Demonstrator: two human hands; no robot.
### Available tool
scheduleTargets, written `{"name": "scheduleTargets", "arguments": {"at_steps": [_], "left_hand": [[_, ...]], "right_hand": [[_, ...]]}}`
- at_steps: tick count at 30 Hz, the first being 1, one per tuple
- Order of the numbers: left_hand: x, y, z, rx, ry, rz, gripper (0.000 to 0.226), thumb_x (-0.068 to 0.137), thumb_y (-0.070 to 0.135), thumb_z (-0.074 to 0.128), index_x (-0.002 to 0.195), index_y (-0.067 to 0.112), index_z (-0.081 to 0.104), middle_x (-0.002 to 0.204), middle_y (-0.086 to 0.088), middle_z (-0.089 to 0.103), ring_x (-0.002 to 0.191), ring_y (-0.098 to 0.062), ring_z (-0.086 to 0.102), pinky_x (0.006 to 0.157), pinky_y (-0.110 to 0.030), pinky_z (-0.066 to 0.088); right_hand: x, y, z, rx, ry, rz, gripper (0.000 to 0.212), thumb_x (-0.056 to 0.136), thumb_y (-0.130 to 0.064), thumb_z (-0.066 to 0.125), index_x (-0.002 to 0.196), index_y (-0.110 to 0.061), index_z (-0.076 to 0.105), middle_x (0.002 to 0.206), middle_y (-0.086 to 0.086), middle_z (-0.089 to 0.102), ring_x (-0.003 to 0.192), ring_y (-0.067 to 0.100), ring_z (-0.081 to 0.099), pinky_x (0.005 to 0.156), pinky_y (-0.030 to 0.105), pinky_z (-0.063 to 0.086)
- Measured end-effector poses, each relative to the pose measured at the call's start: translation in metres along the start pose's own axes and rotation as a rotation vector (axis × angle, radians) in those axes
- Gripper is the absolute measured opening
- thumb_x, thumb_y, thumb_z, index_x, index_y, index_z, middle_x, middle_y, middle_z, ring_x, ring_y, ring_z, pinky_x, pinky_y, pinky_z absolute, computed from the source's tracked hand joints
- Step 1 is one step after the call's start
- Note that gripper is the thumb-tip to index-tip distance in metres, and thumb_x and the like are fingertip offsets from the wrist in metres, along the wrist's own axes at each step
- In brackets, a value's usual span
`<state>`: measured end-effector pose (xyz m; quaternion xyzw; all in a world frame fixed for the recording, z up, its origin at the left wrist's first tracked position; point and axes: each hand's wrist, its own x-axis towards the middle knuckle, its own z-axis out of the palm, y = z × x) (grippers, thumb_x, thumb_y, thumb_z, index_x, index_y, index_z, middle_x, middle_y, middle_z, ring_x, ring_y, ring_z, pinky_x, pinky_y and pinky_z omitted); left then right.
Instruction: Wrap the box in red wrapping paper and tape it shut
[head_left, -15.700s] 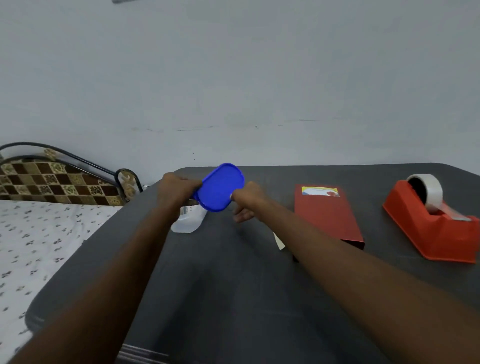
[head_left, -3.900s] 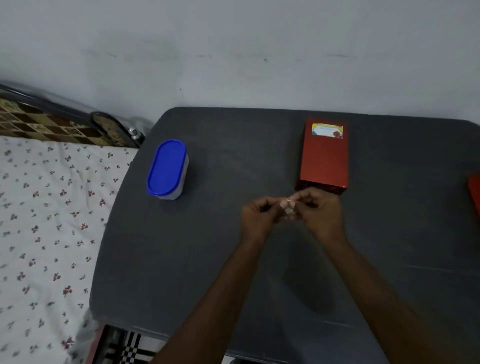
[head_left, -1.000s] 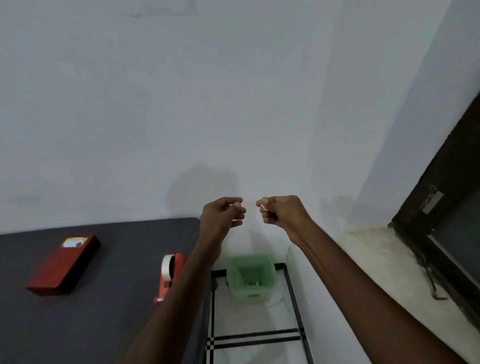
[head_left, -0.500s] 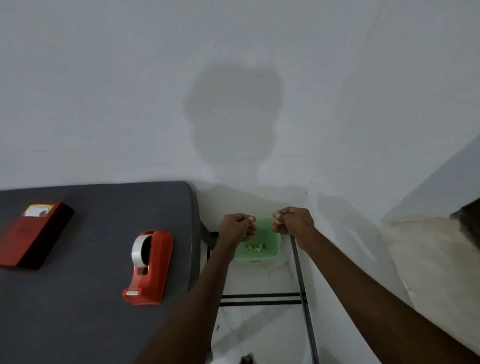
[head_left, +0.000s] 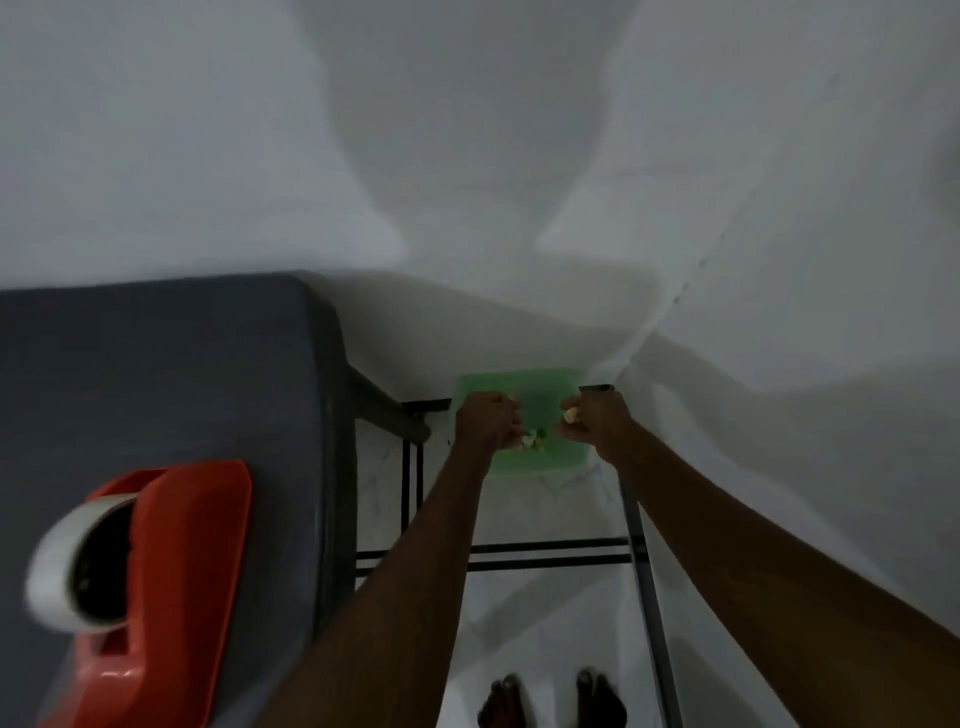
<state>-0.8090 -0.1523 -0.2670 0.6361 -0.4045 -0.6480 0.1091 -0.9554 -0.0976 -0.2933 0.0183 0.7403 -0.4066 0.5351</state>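
While I look straight down past the bench (head_left: 156, 374) edge, both of my hands hang over the green bin (head_left: 558, 457) on the floor. My left hand (head_left: 488, 418) is over the bin's left rim, fingers curled into a fist; I cannot tell whether anything is between them. My right hand (head_left: 592, 418) is over the bin's right rim, fingers curled too, pinching a small pale scrap (head_left: 571, 414) that shows at the fingertips. The two hands are apart, with the bin's inside visible between them. A few small bits of litter (head_left: 535, 441) lie at the bottom of the bin, just beside my left hand in the picture.

Left of the bin stands the dark grey bench, and on its near part sits the red tape dispenser (head_left: 166, 582) with its roll of tape (head_left: 57, 566) toward my side; this part is blurred. The box and the red wrapping paper are outside my view. Near side of the bin, dark lines cross the pale floor (head_left: 545, 623), and my bare feet (head_left: 550, 701) show at the bottom edge.
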Motion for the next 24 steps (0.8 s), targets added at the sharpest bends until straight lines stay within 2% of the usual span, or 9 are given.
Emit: {"name": "scheduleTargets", "arguments": {"at_steps": [3,7,9,12,15,17,19,21,24], "left_hand": [[0.032,-0.014,0.001,0.028,0.029,-0.006,0.012,0.1,0.009,0.051,0.098,0.003,0.061,0.073,-0.012,0.057,0.055,-0.021,0.056,0.039,-0.021,0.05],[0.066,-0.034,-0.003,0.044,0.044,-0.045,0.012,0.099,0.015,0.054,0.1,0.006,0.062,0.078,-0.01,0.06,0.058,-0.021,0.059,0.044,-0.024,0.052],[0.066,-0.036,-0.005,0.058,0.053,-0.055,0.011,0.099,0.015,0.055,0.095,0.007,0.062,0.073,-0.009,0.059,0.054,-0.018,0.058,0.041,-0.021,0.05],[0.054,-0.032,-0.009,0.05,0.054,-0.034,0.019,0.097,0.012,0.058,0.078,0.012,0.06,0.068,-0.008,0.058,0.042,-0.01,0.056,0.04,-0.017,0.048],[0.029,-0.016,-0.015,0.093,0.044,0.053,0.019,0.094,0.018,0.062,0.075,0.016,0.062,0.071,-0.007,0.061,0.054,-0.014,0.059,0.049,-0.021,0.05],[0.012,-0.005,-0.016,0.143,0.042,0.134,0.019,0.09,0.028,0.066,0.073,0.02,0.063,0.072,-0.006,0.063,0.065,-0.019,0.059,0.062,-0.026,0.05],[-0.007,0.008,-0.019,0.188,0.025,0.195,0.02,0.08,0.039,0.066,0.071,0.022,0.064,0.071,-0.004,0.062,0.068,-0.021,0.059,0.069,-0.031,0.049],[-0.031,0.023,-0.02,0.192,0.025,0.255,0.024,0.072,0.045,0.063,0.077,0.022,0.067,0.074,-0.003,0.064,0.075,-0.023,0.063,0.074,-0.035,0.053],[-0.084,0.049,-0.03,0.223,0.072,0.381,0.029,0.083,0.039,0.067,0.1,0.017,0.072,0.093,-0.004,0.071,0.091,-0.023,0.069,0.084,-0.039,0.057]], "right_hand": [[0.031,0.01,0.011,0.05,0.023,0.058,0.008,0.1,0.002,0.044,0.099,0.002,0.052,0.095,0.019,0.052,0.069,0.032,0.055,0.062,0.047,0.053],[0.071,0.033,0.012,0.041,0.017,0.083,0.028,0.1,-0.011,0.047,0.125,0.0,0.052,0.111,0.019,0.053,0.078,0.031,0.056,0.059,0.041,0.051],[0.075,0.039,0.008,0.001,0.033,0.073,0.02,0.099,-0.011,0.05,0.113,0.0,0.061,0.109,0.019,0.057,0.08,0.03,0.058,0.061,0.038,0.053],[0.057,0.03,0.002,-0.127,0.014,0.018,0.018,0.098,-0.008,0.052,0.083,-0.013,0.058,0.107,0.016,0.058,0.084,0.027,0.06,0.083,0.044,0.055],[0.022,0.01,0.0,-0.349,-0.056,-0.114,0.027,0.097,-0.012,0.052,0.075,-0.028,0.049,0.111,0.009,0.056,0.103,0.024,0.056,0.103,0.048,0.049],[0.002,-0.001,-0.001,-0.441,-0.02,-0.226,0.02,0.089,-0.026,0.058,0.07,-0.029,0.051,0.104,0.011,0.062,0.104,0.031,0.061,0.101,0.052,0.049],[-0.029,-0.015,-0.002,-0.461,0.023,-0.321,0.019,0.082,-0.033,0.062,0.072,-0.018,0.065,0.099,0.018,0.07,0.101,0.038,0.067,0.094,0.052,0.053],[-0.061,-0.029,-0.005,-0.511,0.039,-0.402,0.024,0.089,-0.025,0.065,0.089,-0.003,0.073,0.1,0.02,0.073,0.099,0.037,0.068,0.091,0.046,0.054],[-0.12,-0.05,-0.012,-0.585,0.051,-0.523,0.022,0.093,-0.022,0.065,0.1,-0.005,0.074,0.102,0.014,0.074,0.098,0.031,0.068,0.085,0.033,0.051]]}}
